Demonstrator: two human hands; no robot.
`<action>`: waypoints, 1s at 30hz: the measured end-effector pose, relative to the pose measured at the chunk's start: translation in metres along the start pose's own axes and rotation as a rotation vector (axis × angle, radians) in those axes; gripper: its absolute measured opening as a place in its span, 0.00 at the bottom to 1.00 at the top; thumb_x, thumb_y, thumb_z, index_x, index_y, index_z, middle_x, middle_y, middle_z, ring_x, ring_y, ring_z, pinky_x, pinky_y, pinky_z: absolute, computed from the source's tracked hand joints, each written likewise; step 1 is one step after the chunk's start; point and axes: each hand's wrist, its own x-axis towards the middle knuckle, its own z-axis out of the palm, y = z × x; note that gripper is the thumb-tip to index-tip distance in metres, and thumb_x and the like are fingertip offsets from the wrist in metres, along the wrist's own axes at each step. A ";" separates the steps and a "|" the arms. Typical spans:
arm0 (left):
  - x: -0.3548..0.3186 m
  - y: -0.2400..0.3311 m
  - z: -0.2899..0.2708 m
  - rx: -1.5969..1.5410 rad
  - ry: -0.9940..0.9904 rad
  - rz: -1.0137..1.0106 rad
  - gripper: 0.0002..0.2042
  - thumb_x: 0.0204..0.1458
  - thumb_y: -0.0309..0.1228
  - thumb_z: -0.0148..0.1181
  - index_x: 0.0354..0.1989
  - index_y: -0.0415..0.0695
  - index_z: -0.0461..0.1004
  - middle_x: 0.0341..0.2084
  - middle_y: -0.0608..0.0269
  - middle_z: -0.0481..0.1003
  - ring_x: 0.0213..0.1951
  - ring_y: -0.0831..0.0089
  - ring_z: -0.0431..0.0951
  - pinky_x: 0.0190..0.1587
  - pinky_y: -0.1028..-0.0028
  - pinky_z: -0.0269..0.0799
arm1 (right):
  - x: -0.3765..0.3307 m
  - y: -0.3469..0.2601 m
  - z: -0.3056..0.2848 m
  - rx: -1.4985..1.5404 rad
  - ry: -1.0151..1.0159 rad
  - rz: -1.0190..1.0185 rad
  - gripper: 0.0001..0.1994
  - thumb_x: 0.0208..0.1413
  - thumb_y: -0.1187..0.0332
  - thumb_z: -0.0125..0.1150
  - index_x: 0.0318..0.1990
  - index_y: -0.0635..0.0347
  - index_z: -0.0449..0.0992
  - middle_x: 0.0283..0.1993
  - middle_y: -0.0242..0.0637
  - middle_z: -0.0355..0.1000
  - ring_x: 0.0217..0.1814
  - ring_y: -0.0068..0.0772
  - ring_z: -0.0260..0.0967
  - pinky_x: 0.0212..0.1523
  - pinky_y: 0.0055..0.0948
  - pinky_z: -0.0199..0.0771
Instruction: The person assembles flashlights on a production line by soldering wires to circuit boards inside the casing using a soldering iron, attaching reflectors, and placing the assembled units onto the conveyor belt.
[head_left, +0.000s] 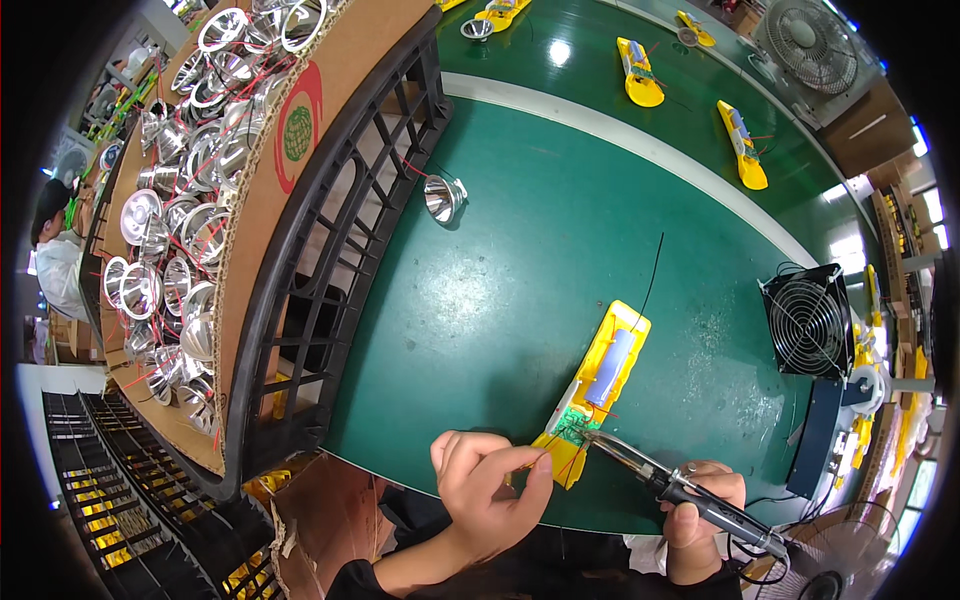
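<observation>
Gripping a tilted soldering iron [678, 490], the right hand [690, 532] faces the left hand [482, 498], fingertips pinched together.

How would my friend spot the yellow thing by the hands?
Find the big green table. Near its front edge, by the left hand, lies a yellow casing. Unlike the yellow pieces on the belt beyond, it has a soldering iron's tip at its green circuit board.
</observation>
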 end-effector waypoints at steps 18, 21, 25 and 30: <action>0.003 0.003 -0.003 0.088 -0.097 0.097 0.06 0.30 0.27 0.66 0.20 0.49 0.76 0.30 0.66 0.66 0.32 0.73 0.65 0.45 0.63 0.54 | 0.006 0.004 0.006 0.033 0.076 -0.013 0.20 0.46 0.57 0.58 0.27 0.65 0.59 0.11 0.29 0.60 0.09 0.17 0.57 0.13 0.16 0.62; 0.002 0.004 -0.004 0.079 -0.097 0.102 0.06 0.30 0.28 0.66 0.20 0.50 0.76 0.30 0.67 0.65 0.32 0.74 0.65 0.45 0.63 0.54 | 0.005 0.003 0.006 0.067 0.095 0.018 0.20 0.45 0.57 0.59 0.27 0.65 0.59 0.10 0.28 0.60 0.09 0.17 0.57 0.12 0.16 0.62; 0.000 -0.001 -0.003 0.067 -0.109 0.103 0.06 0.29 0.28 0.66 0.20 0.51 0.77 0.29 0.68 0.65 0.32 0.75 0.64 0.44 0.63 0.55 | 0.007 0.005 0.007 0.058 0.089 0.029 0.20 0.45 0.57 0.59 0.27 0.64 0.59 0.10 0.27 0.59 0.09 0.18 0.57 0.13 0.15 0.61; 0.001 0.000 -0.002 0.084 -0.109 0.108 0.06 0.30 0.28 0.66 0.20 0.50 0.77 0.29 0.68 0.65 0.30 0.75 0.64 0.43 0.64 0.55 | 0.010 -0.006 0.006 0.095 0.094 0.124 0.16 0.41 0.61 0.58 0.19 0.67 0.66 0.12 0.34 0.63 0.12 0.26 0.60 0.15 0.21 0.63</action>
